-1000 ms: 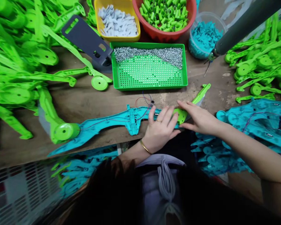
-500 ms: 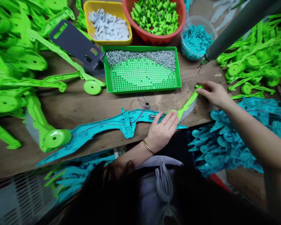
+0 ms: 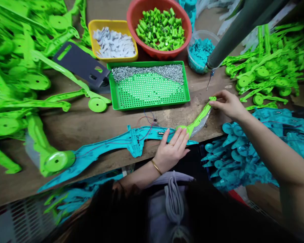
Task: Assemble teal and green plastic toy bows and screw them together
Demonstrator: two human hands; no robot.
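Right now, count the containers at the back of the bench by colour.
Yellow tub: 1
Red bowl: 1
Green tray: 1
Clear tub: 1
Total: 4

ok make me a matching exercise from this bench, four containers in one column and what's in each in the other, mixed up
Containers:
1. yellow tub
2. red bowl
3. green tray
4. clear cup

Contents:
A. small teal plastic parts
B. silver screws heaped along the far edge
C. white flat pieces
D. short green tubes

Pairs: 1-C, 2-D, 3-B, 4-A
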